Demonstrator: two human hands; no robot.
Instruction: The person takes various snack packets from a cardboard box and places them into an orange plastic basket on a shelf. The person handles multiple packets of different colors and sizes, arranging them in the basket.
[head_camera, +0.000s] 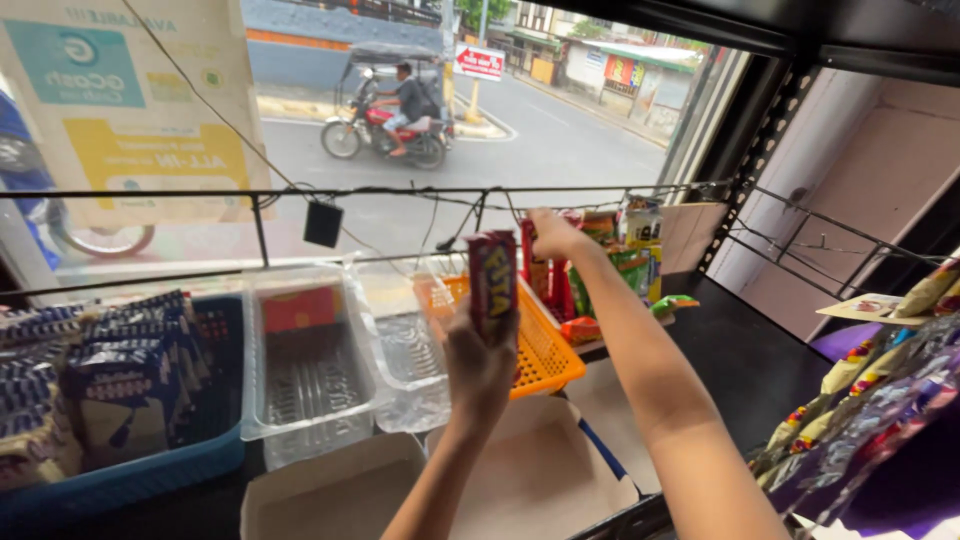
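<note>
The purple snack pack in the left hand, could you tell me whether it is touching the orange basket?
Cannot tell: in the head view the purple snack pack overlaps the orange basket, but the left hand holds it raised, hiding any gap.

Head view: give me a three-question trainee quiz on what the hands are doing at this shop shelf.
1. True or false: the left hand holds a stack of red snack packs.
2. What does the right hand reach: A) blue basket B) upright packs behind the orange basket C) clear tray?
3. What colour is the basket left of the clear tray?

Key: 1 true; 2 B; 3 blue.
</note>
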